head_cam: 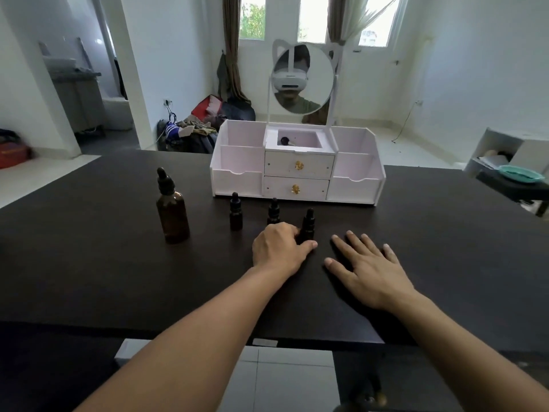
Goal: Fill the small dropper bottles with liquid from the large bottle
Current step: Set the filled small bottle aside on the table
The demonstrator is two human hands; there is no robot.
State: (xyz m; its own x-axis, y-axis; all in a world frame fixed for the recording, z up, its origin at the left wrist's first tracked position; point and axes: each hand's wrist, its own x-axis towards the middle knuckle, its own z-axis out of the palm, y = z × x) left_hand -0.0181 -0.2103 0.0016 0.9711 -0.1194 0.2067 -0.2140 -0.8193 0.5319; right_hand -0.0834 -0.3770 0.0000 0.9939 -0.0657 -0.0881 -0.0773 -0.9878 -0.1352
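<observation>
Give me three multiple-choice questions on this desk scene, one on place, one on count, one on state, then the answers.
1. Where does the large bottle stand?
A. left of the small ones
B. in a drawer
C. right of the organizer

2. How many small dropper bottles are on the table?
A. one
B. three
C. five

3. How is the right hand?
A. gripping a bottle
B. flat, fingers spread
C. raised off the table

Answers: 1 A, it is leftmost in the row. 2 B, three black-capped bottles. 3 B, its palm lies on the table, while the left hand holds the nearest bottle.
</observation>
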